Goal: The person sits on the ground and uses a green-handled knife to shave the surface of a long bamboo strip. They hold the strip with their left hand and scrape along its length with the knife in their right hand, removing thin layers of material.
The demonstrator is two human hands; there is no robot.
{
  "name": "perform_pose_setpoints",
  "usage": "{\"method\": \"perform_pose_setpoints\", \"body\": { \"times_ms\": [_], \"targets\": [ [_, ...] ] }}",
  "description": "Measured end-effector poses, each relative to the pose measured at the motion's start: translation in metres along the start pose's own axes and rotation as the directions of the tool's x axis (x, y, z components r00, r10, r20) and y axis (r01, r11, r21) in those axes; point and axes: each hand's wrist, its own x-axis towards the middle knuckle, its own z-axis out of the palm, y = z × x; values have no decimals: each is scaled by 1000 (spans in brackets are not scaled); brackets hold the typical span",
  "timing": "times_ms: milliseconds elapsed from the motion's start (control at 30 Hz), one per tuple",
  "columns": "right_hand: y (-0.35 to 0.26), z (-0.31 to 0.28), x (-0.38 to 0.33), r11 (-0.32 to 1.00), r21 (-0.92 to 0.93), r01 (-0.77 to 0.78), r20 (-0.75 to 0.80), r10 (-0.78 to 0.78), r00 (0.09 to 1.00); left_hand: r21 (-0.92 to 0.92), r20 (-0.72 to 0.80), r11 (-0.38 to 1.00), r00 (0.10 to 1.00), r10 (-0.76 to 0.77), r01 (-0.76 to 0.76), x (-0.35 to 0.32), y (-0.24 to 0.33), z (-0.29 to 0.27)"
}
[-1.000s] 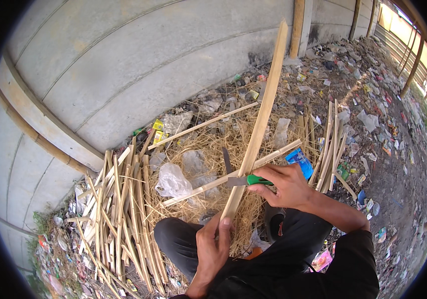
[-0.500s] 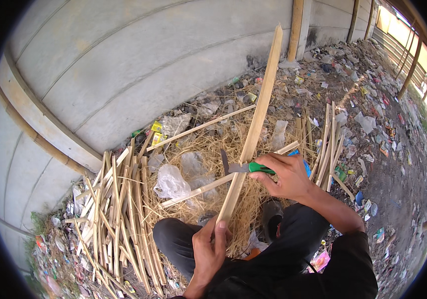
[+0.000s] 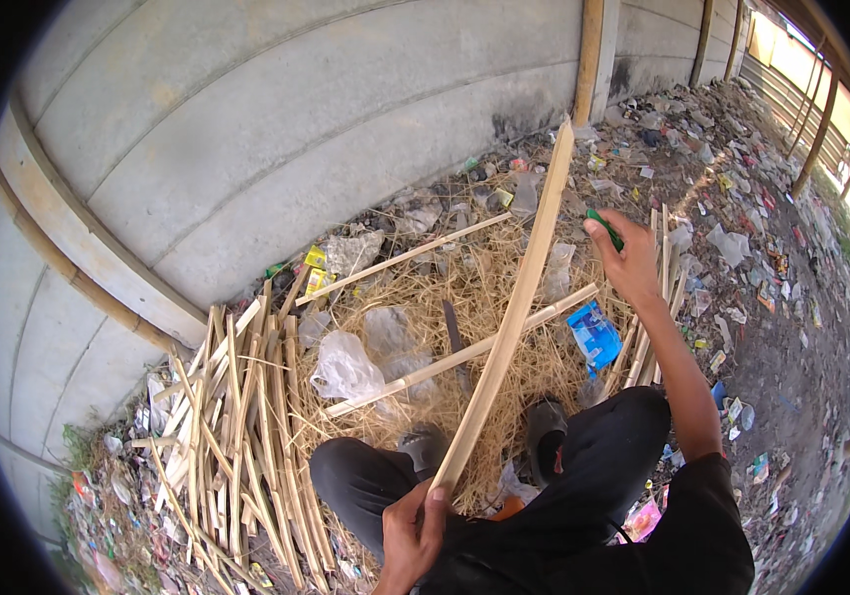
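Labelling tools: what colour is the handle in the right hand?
Green handle, mostly hidden in the right hand; head view.

Bamboo strips (image 3: 236, 426), straw (image 3: 504, 297), a blue packet (image 3: 593, 335), littered ground (image 3: 742, 198).

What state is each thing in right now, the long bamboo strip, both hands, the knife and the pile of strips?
Long bamboo strip: tilted, far end raised, near end gripped.
Left hand: closed around the strip's near end.
Right hand: raised, closed on the green-handled knife; blade not visible.
Pile of split strips: lying loose on the ground.
Blue packet: lying flat on the straw.
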Motion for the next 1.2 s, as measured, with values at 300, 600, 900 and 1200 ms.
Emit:
{"method": "perform_pose_setpoints", "body": {
  "times_ms": [300, 600, 900, 1200],
  "targets": [
    [-41, -1, -13, 947, 253, -198, 515, 42, 856, -232, 45, 968, 995, -91, 99, 21, -16, -11],
    [-53, 42, -43, 808, 490, -327, 605, -45, 795, -314, 69, 949, 998, -9, 30, 45, -9, 2],
    [-69, 36, -51, 677, 503, -537, 686, 65, 724, -332, 87, 943, 996, 26, 4, 50, -16, 16],
    [-72, 26, -51, 614, 549, -568, 692, 48, 721, -332, 285, 943, 957, 59, 40, 60, -23, 15]
  ]
}}
